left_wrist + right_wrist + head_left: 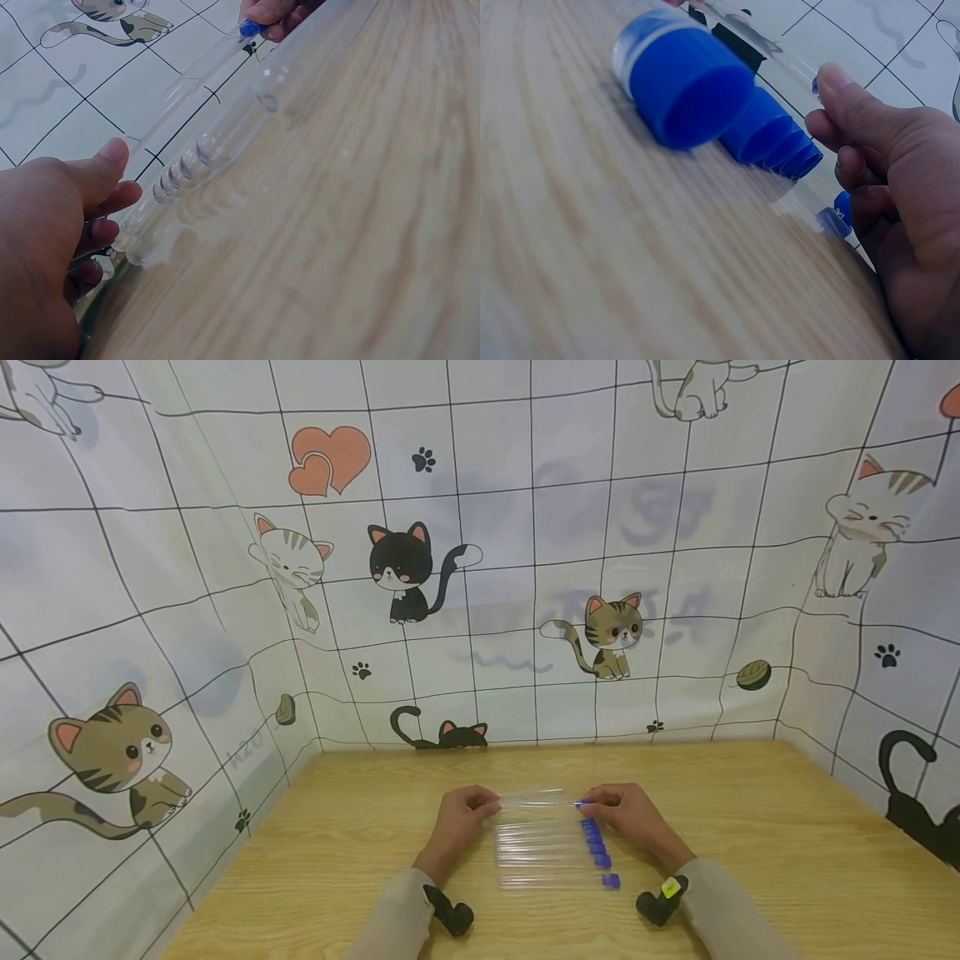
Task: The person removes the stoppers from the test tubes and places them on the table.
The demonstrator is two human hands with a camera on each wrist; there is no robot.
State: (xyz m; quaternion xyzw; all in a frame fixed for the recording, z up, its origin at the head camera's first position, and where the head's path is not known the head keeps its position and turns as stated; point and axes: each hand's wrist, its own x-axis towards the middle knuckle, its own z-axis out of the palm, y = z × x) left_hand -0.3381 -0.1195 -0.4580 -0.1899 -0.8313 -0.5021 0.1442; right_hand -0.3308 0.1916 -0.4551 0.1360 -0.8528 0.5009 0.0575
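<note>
Wood-grain surface [337, 847]: your left hand [461, 822] and right hand [633, 818] pinch one capped tube [534, 802] beyond the tube row [542, 845], apparently settled; that and the lone tube [551, 882] on its near side seem unplaced.

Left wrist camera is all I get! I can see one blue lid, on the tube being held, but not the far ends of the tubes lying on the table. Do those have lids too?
Observer: Yes! The head view shows blue caps on the lying tubes, at the ends toward the person's right hand.

Operator: Cool! Is there anything on that hand's wrist? I can't see it.

Observer: Yes, the head view shows a black device there, with a yellow patch on it.
</note>
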